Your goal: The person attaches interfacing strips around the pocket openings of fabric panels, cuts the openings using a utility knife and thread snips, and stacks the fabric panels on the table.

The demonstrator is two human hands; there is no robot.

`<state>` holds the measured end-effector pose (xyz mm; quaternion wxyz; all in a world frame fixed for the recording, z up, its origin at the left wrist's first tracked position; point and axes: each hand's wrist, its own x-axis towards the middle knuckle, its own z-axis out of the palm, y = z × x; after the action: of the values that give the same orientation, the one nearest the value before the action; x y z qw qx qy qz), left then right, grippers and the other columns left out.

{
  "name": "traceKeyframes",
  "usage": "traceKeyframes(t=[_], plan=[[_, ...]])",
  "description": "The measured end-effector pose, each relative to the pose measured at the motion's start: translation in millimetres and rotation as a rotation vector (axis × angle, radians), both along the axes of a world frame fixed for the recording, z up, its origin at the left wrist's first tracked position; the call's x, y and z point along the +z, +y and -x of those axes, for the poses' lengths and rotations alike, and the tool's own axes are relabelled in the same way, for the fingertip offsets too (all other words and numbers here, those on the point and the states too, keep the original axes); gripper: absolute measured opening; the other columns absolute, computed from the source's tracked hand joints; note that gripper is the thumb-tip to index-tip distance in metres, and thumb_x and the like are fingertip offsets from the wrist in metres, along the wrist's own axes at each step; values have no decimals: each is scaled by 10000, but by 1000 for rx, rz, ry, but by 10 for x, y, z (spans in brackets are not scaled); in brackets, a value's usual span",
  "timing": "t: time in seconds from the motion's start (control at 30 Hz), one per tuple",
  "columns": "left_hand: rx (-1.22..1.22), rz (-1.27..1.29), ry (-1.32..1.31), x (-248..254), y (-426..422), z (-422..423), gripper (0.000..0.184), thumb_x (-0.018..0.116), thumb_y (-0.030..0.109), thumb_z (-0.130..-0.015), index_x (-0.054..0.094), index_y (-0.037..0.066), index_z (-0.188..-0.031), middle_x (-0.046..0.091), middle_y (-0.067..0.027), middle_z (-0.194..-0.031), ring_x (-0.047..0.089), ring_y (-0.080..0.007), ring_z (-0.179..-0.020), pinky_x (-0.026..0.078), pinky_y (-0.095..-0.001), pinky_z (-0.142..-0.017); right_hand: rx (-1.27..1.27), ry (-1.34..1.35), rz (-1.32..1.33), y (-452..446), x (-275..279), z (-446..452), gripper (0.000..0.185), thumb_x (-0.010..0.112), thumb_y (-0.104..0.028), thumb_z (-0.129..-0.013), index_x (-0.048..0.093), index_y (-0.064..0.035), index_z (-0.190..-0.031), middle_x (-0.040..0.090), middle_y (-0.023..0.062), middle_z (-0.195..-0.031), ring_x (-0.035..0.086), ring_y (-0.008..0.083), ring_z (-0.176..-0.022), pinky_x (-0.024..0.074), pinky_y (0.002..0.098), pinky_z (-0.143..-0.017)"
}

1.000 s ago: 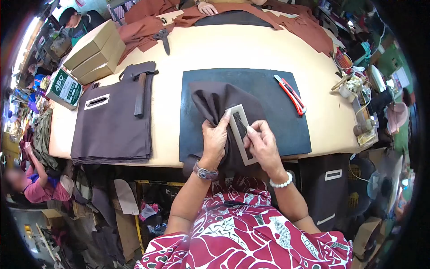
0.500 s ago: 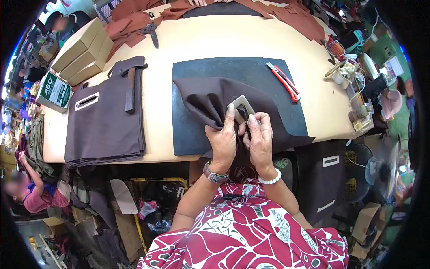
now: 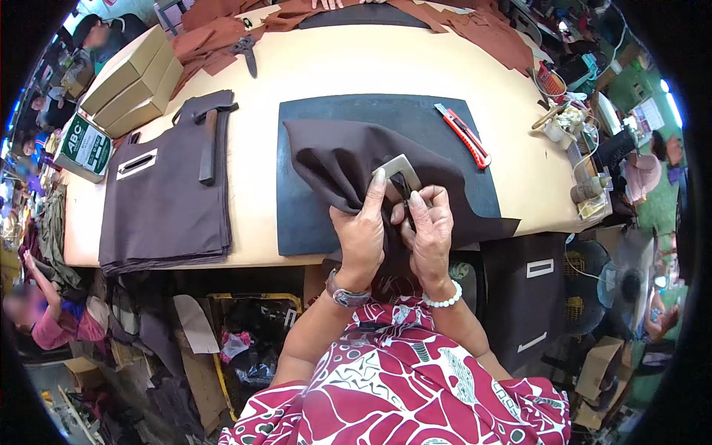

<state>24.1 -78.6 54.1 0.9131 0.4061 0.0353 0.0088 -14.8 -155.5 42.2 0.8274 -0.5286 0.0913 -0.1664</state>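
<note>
Pinched up in folds over the dark cutting mat [image 3: 326, 107] is a dark brown sheet of leather-like material [image 3: 348, 133]. A pale metal rectangular frame [image 3: 394, 162] sits on it, around an opening. My left hand [image 3: 362, 239] is closed on the brown sheet, thumb pressed against the frame's left side. Close by on the right, my right hand [image 3: 429, 231] is closed in a pinch at the frame's lower edge. Its fingers grip a small dark piece that passes into the frame; whether it is a tool or a strip is hidden.
A red utility knife [image 3: 464, 137] lies on the mat's right side. To the left, a hammer [image 3: 209, 144] rests on stacked brown pieces [image 3: 159, 215], with another frame [image 3: 138, 164] there. Cardboard boxes [image 3: 133, 81] stand behind. Another person's hands [image 3: 326, 4] show at the far edge.
The view has shifted slightly, moving the table leftward in the picture. The metal frame has turned a little in my hands. Both hands keep their hold.
</note>
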Motion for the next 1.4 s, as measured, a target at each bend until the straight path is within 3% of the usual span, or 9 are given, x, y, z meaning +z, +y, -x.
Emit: traceKeyframes(t=[0.2, 0.37, 0.9, 1.07, 1.13, 1.2, 1.27, 1.33, 1.4], plan=[[9, -49, 23, -78, -51, -3, 103, 628, 59, -873, 612, 36, -973, 611, 19, -886, 547, -51, -756, 441, -217, -655, -41, 59, 49, -55, -57, 16, 179, 554, -163, -928, 401, -75, -954, 590, 48, -679, 365, -7, -443, 259, 150, -400], [-54, -8, 40, -229, -94, 25, 241, 647, 25, -842, 595, 13, -1077, 624, -50, -1020, 601, -130, -894, 482, -264, -795, -51, 90, 22, -121, -99, 79, 170, 559, -134, -923, 403, -73, -951, 572, 32, -657, 418, 8, -484, 281, 153, -419], [-230, -22, 206, -523, -178, 227, 230, 647, 28, -845, 592, 6, -1067, 622, -36, -1001, 587, -102, -874, 474, -252, -757, -133, 180, 19, -174, -441, 445, 128, 526, -137, -938, 417, -70, -942, 539, 15, -642, 431, 24, -516, 306, 165, -447], [-365, -161, 182, -476, -229, 192, 305, 675, 63, -816, 578, -14, -1094, 624, -64, -1030, 606, -154, -912, 490, -285, -798, -159, 242, -33, -325, -401, 565, 132, 537, -144, -930, 430, -66, -933, 535, 8, -628, 439, 27, -515, 310, 168, -444], [-360, -188, 187, -423, -260, 139, 334, 687, 80, -810, 570, -22, -1105, 622, -66, -1038, 605, -160, -918, 489, -289, -804, -154, 248, 59, -471, -330, 627, 144, 544, -153, -926, 443, -57, -960, 546, 10, -638, 449, 35, -519, 339, 182, -459], [-346, -174, 206, -448, -262, 83, 283, 679, 118, -835, 584, -56, -1038, 631, -75, -987, 599, -133, -872, 476, -278, -797, -290, 179, 415, -708, -323, 609, 202, 552, -172, -920, 459, -21, -1017, 584, 57, -657, 518, 81, -545, 399, 229, -489], [-309, -199, 289, -542, -246, 38, 291, 675, 114, -836, 569, -56, -1047, 627, -83, -998, 597, -141, -891, 473, -279, -811, -444, 346, 891, -951, -163, 500, 224, 558, -178, -913, 506, 6, -1029, 616, 122, -695, 590, 189, -585, 457, 302, -554], [-371, -146, 241, -506, -200, 12, 350, 691, 112, -818, 524, -61, -1074, 618, -107, -1019, 603, -163, -908, 485, -285, -814, -633, 191, 1299, -1260, -346, 316, 231, 577, -193, -897, 551, 9, -1007, 630, 164, -749, 607, 293, -633, 473, 373, -597], [-358, -119, 236, -563, -213, -13, 419, 710, 108, -798, 492, -53, -1117, 614, -121, -1030, 620, -183, -906, 515, -306, -800, -642, 208, 1471, -1400, -415, 159, 170, 610, -176, -856, 609, -21, -923, 624, 144, -855, 592, 305, -765, 469, 399, -700]])
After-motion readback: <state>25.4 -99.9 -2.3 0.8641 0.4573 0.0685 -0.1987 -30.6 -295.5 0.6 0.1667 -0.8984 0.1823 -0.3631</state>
